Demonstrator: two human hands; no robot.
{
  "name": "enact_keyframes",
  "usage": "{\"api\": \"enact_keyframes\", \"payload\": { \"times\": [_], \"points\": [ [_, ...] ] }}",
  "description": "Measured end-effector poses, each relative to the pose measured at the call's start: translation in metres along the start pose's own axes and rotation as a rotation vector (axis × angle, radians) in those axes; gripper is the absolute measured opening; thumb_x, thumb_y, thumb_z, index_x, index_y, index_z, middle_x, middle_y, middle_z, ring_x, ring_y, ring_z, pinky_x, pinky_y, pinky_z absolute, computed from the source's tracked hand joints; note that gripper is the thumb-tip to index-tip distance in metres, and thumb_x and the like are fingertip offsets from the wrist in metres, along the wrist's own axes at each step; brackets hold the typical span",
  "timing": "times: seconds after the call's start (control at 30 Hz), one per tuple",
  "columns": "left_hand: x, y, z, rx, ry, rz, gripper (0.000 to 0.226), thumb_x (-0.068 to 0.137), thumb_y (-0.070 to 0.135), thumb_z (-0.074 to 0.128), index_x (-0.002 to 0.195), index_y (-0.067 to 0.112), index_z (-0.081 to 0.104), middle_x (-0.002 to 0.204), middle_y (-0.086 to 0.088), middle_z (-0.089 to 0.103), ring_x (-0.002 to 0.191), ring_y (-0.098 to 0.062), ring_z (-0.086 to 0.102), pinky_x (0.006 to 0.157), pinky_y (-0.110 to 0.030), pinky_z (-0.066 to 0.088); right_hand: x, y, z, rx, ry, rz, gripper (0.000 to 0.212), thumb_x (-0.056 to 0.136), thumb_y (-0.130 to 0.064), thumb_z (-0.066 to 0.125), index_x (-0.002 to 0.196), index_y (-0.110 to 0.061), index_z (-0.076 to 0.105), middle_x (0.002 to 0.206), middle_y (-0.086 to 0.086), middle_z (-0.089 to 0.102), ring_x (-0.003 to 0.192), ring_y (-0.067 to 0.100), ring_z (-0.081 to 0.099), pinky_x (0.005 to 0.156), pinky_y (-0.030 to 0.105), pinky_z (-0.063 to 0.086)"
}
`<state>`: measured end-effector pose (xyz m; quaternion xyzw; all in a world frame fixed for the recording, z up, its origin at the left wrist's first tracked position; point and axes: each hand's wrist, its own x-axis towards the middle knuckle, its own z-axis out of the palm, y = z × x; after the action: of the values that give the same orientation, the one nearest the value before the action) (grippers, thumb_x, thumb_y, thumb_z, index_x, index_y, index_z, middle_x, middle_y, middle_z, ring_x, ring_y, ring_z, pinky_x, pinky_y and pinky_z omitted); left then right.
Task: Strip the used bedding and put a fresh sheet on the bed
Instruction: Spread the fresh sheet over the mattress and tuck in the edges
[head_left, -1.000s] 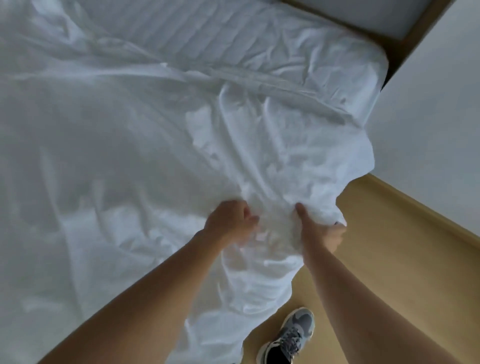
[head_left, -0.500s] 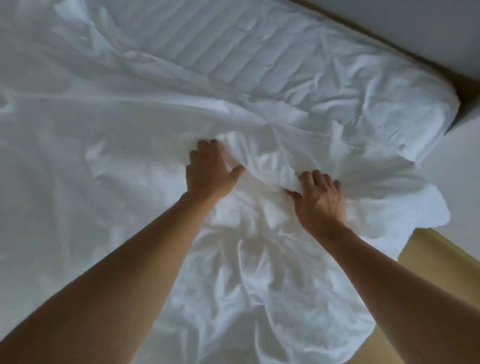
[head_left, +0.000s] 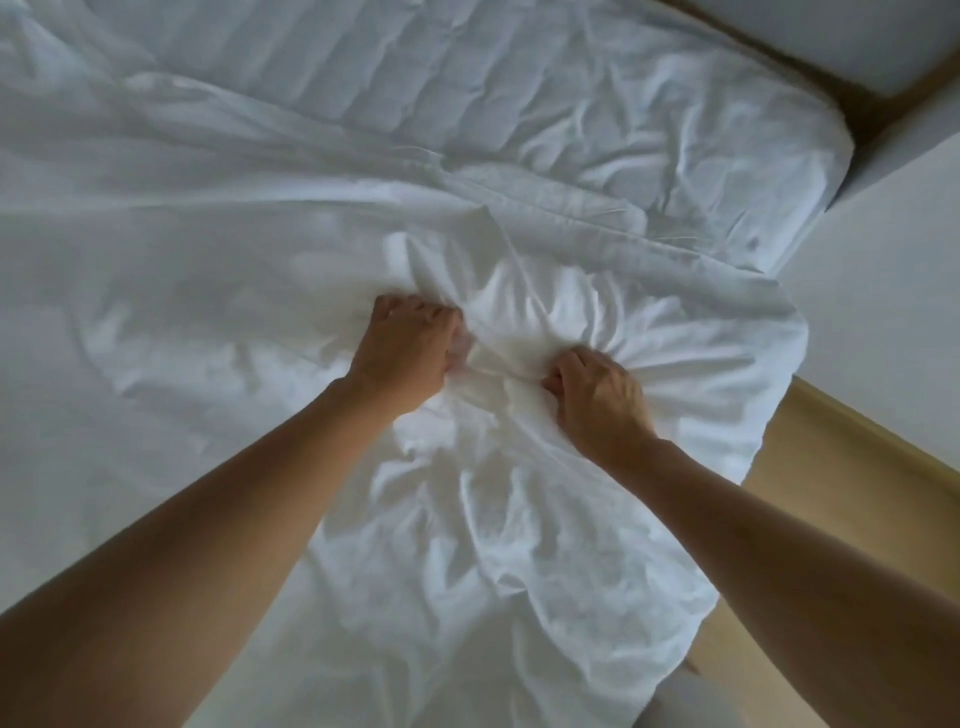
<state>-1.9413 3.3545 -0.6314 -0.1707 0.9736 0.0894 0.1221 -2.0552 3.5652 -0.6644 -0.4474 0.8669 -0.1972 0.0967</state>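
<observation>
Left hand: the left hand is lying knuckles up on the bed, a little left of centre. Its fingers are curling down into the cloth and gripping a fold of the sheet.

Right hand: the right hand is sitting just beside the left, slightly nearer the person. It is closing into a fist around a gather of the same sheet, with the fingertips tucking under the cloth.

Sheet: the white sheet is lying loose and crumpled over the near right part of the bed. It is bunching into a raised hump between the two hands. Tight creases are fanning out from the right hand toward the sheet's right edge. Its near part is draping past the side of the bed, over the floor.

Bed: the bed is filling most of the view, with its rounded far corner showing at the upper right.

Mattress top: a quilted mattress top is showing uncovered beyond the sheet, at the far side.

Forearms: both bare forearms are reaching in from the bottom corners and converging on the bunch.

Floor: a light wooden floor is showing at the right, beside the bed.

Wall: a white wall is rising behind the floor, close to the bed's corner.

Bottom edge: a grey shape is poking out below the hanging sheet, possibly the person's leg, though it is too blurred to tell.
</observation>
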Motion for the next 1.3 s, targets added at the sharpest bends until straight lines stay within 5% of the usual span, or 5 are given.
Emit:
{"api": "enact_keyframes", "payload": {
  "times": [0.23, 0.57, 0.87, 1.17, 1.3],
  "points": [
    [-0.021, 0.013, -0.020, -0.073, 0.083, 0.183, 0.034, 0.081, 0.012, 0.072, 0.114, 0.011, 0.063, 0.113, -0.009, 0.059, 0.097, -0.032, 0.058, 0.083, -0.043, 0.045, -0.036, -0.024, -0.041, 0.126, -0.090, -0.069, 0.020, 0.093, -0.012, 0.069, 0.079, -0.004, 0.056, 0.072, 0.008, 0.055, 0.063, 0.025, 0.052, 0.062, 0.037, 0.046],
    [-0.062, 0.016, -0.019, 0.002, -0.014, 0.331, 0.025, 0.065, 0.004, 0.081, 0.079, 0.019, 0.067, 0.076, 0.002, 0.062, 0.074, -0.026, 0.062, 0.081, -0.039, 0.040, -0.043, -0.058, -0.066, 0.346, -1.031, 0.099, 0.027, 0.096, -0.039, 0.065, 0.073, -0.032, 0.052, 0.076, -0.011, 0.053, 0.062, 0.004, 0.049, 0.054, 0.019, 0.032],
    [-0.120, 0.003, -0.035, -0.184, -0.296, 0.264, 0.017, 0.080, 0.008, 0.077, 0.078, 0.018, 0.063, 0.074, 0.007, 0.054, 0.066, -0.021, 0.055, 0.061, -0.031, 0.046, -0.034, -0.011, -0.056, -0.065, -0.087, 0.126, 0.039, 0.080, -0.031, 0.080, 0.112, -0.015, 0.066, 0.112, 0.009, 0.064, 0.099, 0.032, 0.059, 0.079, 0.044, 0.046],
    [0.016, 0.064, -0.058, -0.228, 0.036, 0.153, 0.020, 0.092, 0.011, 0.062, 0.110, 0.009, 0.072, 0.108, -0.017, 0.063, 0.097, -0.040, 0.061, 0.085, -0.047, 0.051, -0.001, 0.036, -0.033, -0.229, -0.311, 0.356, 0.064, 0.096, -0.043, 0.054, 0.154, -0.037, 0.028, 0.166, 0.005, 0.013, 0.152, 0.035, 0.007, 0.121, 0.052, 0.011],
    [0.089, 0.079, -0.061, -0.036, -0.166, 0.020, 0.022, 0.087, 0.028, 0.074, 0.105, 0.017, 0.066, 0.117, -0.010, 0.057, 0.108, -0.035, 0.055, 0.088, -0.040, 0.043, -0.007, 0.042, -0.038, -0.226, -0.017, 0.425, 0.041, 0.087, -0.036, 0.067, 0.127, -0.029, 0.060, 0.139, 0.010, 0.048, 0.129, 0.036, 0.044, 0.101, 0.048, 0.035]
  ]
}}
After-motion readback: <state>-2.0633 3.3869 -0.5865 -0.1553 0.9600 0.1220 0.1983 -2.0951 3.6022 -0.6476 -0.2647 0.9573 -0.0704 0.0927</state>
